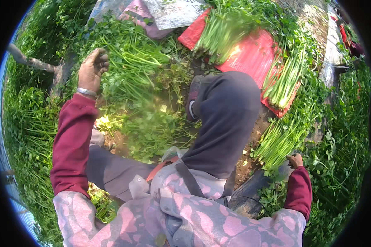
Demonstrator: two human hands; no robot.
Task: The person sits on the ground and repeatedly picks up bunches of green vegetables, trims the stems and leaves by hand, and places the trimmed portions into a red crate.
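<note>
My left hand (93, 70), with a pale band at its wrist, is raised beside a heap of loose leafy green stalks (132, 61) that look like celery. Its fingers are curled in, and nothing sticks out of them. Low on the right, my right hand (294, 160) is closed at the near end of a pile of celery stalks (278, 142). What it grips is too small to make out. A trimmed celery bunch (285, 88) lies beyond that pile, and a larger bunch (222, 37) lies farther off.
Red plastic sheets (251, 51) lie under the bunches. At the far side are pale and pink sheets (146, 16). My bent knee (237, 94) rises between my hands. A branch (33, 61) juts in at the left. Dense green plants (29, 123) line both sides.
</note>
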